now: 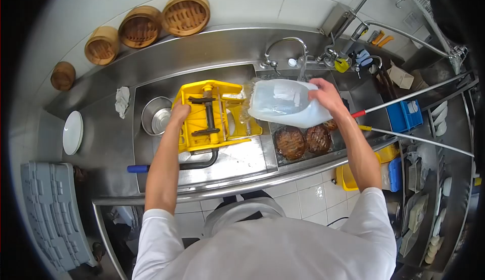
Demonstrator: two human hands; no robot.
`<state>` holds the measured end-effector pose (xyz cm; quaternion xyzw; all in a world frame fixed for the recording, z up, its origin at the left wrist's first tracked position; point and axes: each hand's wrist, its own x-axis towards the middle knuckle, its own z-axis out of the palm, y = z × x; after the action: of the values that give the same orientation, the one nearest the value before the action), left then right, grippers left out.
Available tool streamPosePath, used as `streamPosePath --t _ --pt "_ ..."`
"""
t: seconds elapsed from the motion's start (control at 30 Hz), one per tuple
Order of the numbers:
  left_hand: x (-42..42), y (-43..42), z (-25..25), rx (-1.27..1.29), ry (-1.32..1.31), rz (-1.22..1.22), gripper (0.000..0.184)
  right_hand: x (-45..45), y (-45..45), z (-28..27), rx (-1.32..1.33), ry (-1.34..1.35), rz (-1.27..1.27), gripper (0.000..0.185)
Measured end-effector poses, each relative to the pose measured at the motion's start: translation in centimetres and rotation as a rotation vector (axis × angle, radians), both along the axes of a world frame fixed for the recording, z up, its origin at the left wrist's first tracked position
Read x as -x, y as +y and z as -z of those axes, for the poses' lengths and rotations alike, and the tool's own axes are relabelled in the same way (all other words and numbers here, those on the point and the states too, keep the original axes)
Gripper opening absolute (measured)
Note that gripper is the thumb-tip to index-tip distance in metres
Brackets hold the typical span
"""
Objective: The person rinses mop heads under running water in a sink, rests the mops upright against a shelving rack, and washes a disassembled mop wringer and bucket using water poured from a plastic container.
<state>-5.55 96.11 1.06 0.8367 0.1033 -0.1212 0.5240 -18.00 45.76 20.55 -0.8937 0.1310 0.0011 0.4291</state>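
Observation:
My left hand (180,113) is closed around the left side of a yellow mop wringer (209,141), which lies tilted over the steel sink (237,166). The wringer's black lever ends in a blue grip (138,169) at the left. In my right hand (327,97) is a translucent plastic tub (285,116), gripped by its right end and tipped towards the wringer. Clear water (247,95) spills from the tub's left edge onto the wringer's right side. Behind the tub, a tap (285,40) runs.
A steel pot (157,116) stands left of the wringer. Brown round items (290,142) lie in the right basin. Two poles (414,95) reach in from the right. Bamboo steamers (186,15) line the back; white plates (73,132) and grey crates (53,209) are left.

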Motion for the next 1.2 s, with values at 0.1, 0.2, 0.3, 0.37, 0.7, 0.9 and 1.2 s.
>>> streamPosePath --t 0.1,0.2,0.3,0.37,0.7,0.9,1.2 --pt "-0.1 1.3 2.4 0.052 -0.123 -0.125 0.043 -1.2 3.9 -3.6 0.078 0.056 -0.067 0.064" --pt "1.2 0.7 0.6 -0.114 -0.116 -0.187 0.042 -2.3 7.8 -6.5 0.181 0.037 -0.115 0.065" --pt "2.6 0.2 -0.4 -0.168 -0.161 -0.178 0.050 -3.7 10.3 -7.6 0.200 0.041 -0.154 0.064" --pt "3.6 -0.3 -0.7 -0.260 -0.248 -0.236 0.060 -4.4 12.3 -8.5 0.229 0.039 -0.190 0.063" --pt "5.3 3.2 6.6 -0.221 -0.382 -0.122 0.048 -6.2 24.2 -14.4 0.854 -0.100 -0.330 0.057" --pt "1.8 5.3 13.4 -0.294 -0.178 -0.111 0.042 -3.9 31.7 -15.7 1.279 -0.420 -0.611 0.031" --pt "9.3 5.7 9.2 0.571 0.296 -0.170 0.042 -4.0 13.9 -4.5 1.196 -0.253 -0.148 0.014"
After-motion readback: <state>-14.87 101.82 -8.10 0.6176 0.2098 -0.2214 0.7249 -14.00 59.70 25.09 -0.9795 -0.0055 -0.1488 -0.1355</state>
